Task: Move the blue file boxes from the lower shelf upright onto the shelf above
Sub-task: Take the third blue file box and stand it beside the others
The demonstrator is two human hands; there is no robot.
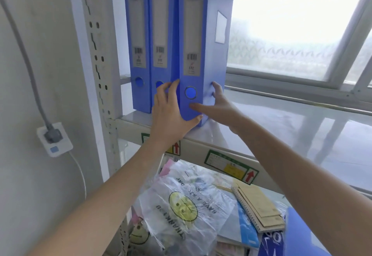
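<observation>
Left hand (171, 115) and right hand (221, 106) clamp the box (193, 34) between thumbs and fingers (base at shelf (281, 127) edge), steadying it upright.

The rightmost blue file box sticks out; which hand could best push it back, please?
Left hand, probably: it wraps the lower spine of the rightmost blue file box; the right hand grips mostly its side.

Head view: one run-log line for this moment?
blue file box upright on upper shelf | left hand, right hand grip its base | two more boxes beside
</observation>
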